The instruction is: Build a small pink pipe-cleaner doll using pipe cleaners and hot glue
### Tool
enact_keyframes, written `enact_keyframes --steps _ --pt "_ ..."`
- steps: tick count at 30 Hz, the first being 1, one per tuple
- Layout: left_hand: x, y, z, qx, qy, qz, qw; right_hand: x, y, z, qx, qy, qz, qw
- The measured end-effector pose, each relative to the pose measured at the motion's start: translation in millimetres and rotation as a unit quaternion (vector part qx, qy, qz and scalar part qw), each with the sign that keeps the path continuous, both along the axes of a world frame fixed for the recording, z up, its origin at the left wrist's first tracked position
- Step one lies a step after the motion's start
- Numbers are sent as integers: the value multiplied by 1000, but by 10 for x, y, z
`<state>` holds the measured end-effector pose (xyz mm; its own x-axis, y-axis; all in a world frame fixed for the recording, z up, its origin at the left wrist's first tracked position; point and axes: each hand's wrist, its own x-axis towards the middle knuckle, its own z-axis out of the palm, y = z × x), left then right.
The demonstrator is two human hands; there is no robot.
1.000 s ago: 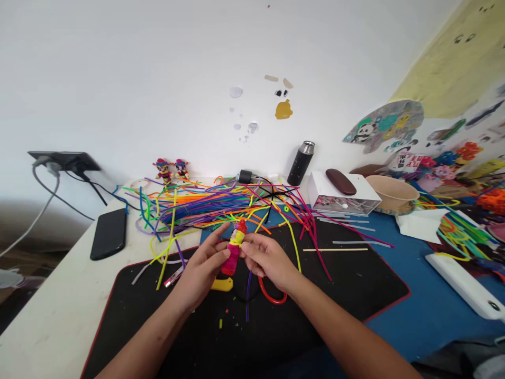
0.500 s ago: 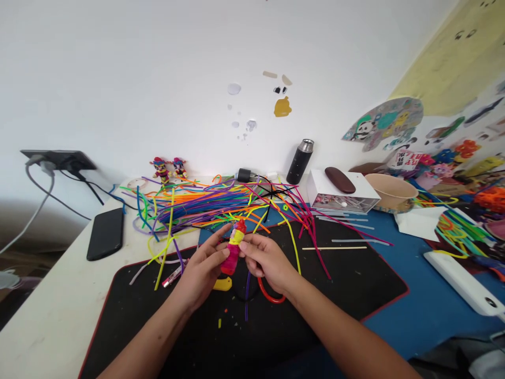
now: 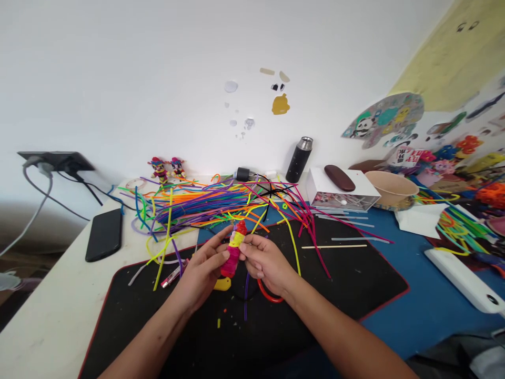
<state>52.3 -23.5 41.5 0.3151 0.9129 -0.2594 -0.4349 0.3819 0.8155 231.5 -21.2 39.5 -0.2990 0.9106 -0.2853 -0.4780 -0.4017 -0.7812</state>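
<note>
Both my hands hold a small pipe-cleaner figure (image 3: 234,248) upright over the black mat (image 3: 347,279). The figure has a pink body, a yellow band and a red top. My left hand (image 3: 201,268) wraps its fingers round the pink body from the left. My right hand (image 3: 263,260) pinches the figure near the yellow band from the right. Under the hands lie a yellow-handled tool (image 3: 221,285) and a red ring (image 3: 270,293), both partly hidden.
A heap of coloured pipe cleaners (image 3: 205,202) spreads behind the hands. A black phone (image 3: 104,241) lies at the left, a black flask (image 3: 299,159) and a white box (image 3: 342,190) at the back. Two small finished figures (image 3: 165,168) stand by the wall. A thin wooden stick (image 3: 333,246) rests on the mat.
The hands and the figure have stayed almost in place; the view has shifted slightly.
</note>
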Motion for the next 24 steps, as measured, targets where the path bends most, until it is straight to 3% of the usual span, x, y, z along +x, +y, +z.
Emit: enact_keyframes --steps 11,20,24 --pt "-1 -23 11 -15 4 -19 1000 -7 -51 -102 -41 64 42 996" --pt "15 87 -46 87 87 42 991 -38 -53 -159 18 6 2 1000" --pt "34 85 9 116 130 66 983 -37 -102 -181 33 -11 28 999"
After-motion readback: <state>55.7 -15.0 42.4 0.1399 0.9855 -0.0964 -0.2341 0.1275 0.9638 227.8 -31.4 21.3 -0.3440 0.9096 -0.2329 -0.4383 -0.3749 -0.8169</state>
